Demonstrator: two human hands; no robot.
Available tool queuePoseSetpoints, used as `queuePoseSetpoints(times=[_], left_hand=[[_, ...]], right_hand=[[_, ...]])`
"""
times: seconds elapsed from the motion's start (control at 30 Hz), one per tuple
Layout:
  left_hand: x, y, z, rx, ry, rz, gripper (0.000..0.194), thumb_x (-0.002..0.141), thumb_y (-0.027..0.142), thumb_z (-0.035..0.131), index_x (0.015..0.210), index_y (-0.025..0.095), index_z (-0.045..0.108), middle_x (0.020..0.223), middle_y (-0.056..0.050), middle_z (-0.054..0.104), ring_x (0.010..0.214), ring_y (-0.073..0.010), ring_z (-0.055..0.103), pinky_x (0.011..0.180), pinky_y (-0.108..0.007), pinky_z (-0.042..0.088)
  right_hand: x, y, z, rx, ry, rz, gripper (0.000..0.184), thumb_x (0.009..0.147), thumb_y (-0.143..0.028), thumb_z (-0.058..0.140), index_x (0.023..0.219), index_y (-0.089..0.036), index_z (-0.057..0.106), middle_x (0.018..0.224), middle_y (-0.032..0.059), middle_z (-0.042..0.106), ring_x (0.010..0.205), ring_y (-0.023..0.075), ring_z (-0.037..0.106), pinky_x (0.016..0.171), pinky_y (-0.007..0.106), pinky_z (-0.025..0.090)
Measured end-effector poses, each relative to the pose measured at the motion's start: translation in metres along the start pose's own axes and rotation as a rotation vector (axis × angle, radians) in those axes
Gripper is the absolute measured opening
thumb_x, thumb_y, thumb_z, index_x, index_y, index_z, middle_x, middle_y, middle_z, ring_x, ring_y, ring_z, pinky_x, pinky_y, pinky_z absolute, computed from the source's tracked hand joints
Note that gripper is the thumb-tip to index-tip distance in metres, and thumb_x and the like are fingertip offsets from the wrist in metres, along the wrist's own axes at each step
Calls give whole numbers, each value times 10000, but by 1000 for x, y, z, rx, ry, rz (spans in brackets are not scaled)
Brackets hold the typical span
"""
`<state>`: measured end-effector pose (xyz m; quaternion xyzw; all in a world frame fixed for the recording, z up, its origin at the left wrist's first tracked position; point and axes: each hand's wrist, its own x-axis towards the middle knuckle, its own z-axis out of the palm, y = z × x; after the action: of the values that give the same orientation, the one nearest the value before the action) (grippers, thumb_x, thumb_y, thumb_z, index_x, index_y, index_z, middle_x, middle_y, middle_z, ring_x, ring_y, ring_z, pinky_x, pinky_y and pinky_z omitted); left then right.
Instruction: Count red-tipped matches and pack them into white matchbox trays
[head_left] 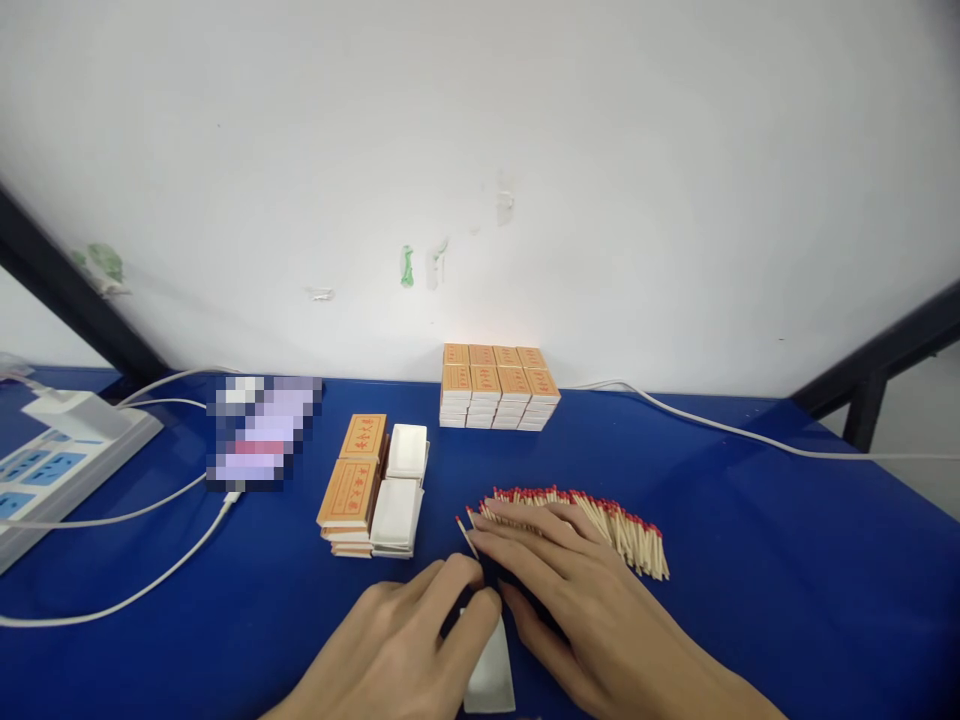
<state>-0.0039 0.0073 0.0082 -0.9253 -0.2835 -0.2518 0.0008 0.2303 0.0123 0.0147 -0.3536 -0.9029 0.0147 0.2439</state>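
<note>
My left hand (pixel 409 635) is closed, with thumb and forefinger together; what they pinch, if anything, is hidden. Under that thumb lies a white matchbox tray (pixel 491 675), partly covered by the hand. My right hand (pixel 574 595) reaches over the near left part of a long row of matches (pixel 630 535), its fingers stretched out and lying on them. The matches have red heads pointing away from me. A few loose matches (pixel 466 535) stick out at the row's left end, close to my left fingertips.
Left of the matches stand stacked orange matchbox sleeves (pixel 352 490) beside stacked white trays (pixel 397 515). A block of filled-looking matchboxes (pixel 499 385) stands against the wall. A blurred phone (pixel 266 430), white cables (pixel 180 565) and a power strip (pixel 75 470) lie on the blue table (pixel 750 600).
</note>
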Motion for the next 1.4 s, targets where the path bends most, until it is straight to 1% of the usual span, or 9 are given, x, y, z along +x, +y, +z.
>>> queuePoseSetpoints(times=[0.17, 0.37, 0.5, 0.63, 0.8, 0.9, 1.03, 1.23, 1.4], left_hand=[[-4, 4, 2, 82, 39, -12, 352, 1145, 439, 436, 1079, 169, 652, 1019, -112, 763, 811, -233, 813, 554, -307, 673], [-8, 9, 6, 184, 117, -53, 286, 1096, 294, 471, 1150, 116, 688, 1154, -195, 821, 884, -292, 861, 565, -332, 696], [-10, 10, 7, 249, 98, -74, 406, 1099, 329, 440, 1265, 53, 688, 1267, -258, 808, 911, -284, 873, 651, -311, 723], [-14, 9, 10, 254, 73, -93, 448, 1106, 367, 430, 1270, 53, 704, 1291, -260, 804, 919, -287, 875, 663, -315, 726], [-17, 7, 13, 231, 28, -107, 432, 1082, 412, 514, 1266, 78, 717, 1390, -263, 763, 978, -309, 870, 653, -326, 729], [-15, 7, 12, 221, 37, -117, 437, 1099, 422, 477, 1226, 88, 729, 1358, -258, 779, 896, -301, 874, 590, -338, 720], [-11, 10, 12, 213, 49, -132, 462, 1117, 416, 425, 1210, 84, 733, 1314, -256, 797, 842, -286, 873, 571, -330, 713], [-12, 11, 11, 217, 55, -129, 440, 1107, 421, 451, 1168, 99, 743, 1328, -258, 791, 857, -290, 874, 568, -325, 711], [-11, 10, 11, 232, 50, -132, 479, 1127, 414, 404, 1182, 82, 744, 1323, -267, 790, 857, -285, 875, 582, -320, 713]], right_hand=[[-1, -1, 0, 7, 4, -43, 422, 1088, -141, 525, 1502, -153, 604, 1534, 77, 730, 1454, 241, 650, 1176, 440, 553], [3, -1, 0, -8, 60, 23, 463, 1081, -98, 516, 1526, -199, 601, 1426, 44, 795, 1386, 217, 693, 1150, 432, 561], [4, -2, 0, 18, 28, 18, 511, 1077, -108, 533, 1573, -221, 572, 1438, 53, 788, 1392, 221, 689, 1151, 432, 558], [3, -2, 2, 26, 19, -9, 527, 1074, -105, 534, 1592, -201, 545, 1504, 59, 751, 1430, 225, 662, 1164, 436, 548], [6, -2, 1, -4, 80, 20, 463, 1083, -87, 508, 1519, -210, 601, 1398, 49, 806, 1369, 202, 700, 1140, 413, 551], [6, -2, 0, 7, 73, 18, 434, 1077, -88, 520, 1483, -207, 616, 1399, 46, 804, 1363, 201, 702, 1131, 409, 559], [5, -3, 0, 20, 40, -4, 477, 1075, -84, 507, 1534, -192, 576, 1466, 68, 772, 1400, 208, 680, 1160, 423, 547], [5, -3, 0, 25, 55, 18, 479, 1075, -67, 489, 1526, -201, 576, 1424, 72, 790, 1378, 211, 690, 1132, 418, 557], [5, -3, 0, 54, 13, 16, 521, 1072, -76, 505, 1572, -215, 544, 1470, 59, 768, 1394, 207, 677, 1153, 423, 552]])
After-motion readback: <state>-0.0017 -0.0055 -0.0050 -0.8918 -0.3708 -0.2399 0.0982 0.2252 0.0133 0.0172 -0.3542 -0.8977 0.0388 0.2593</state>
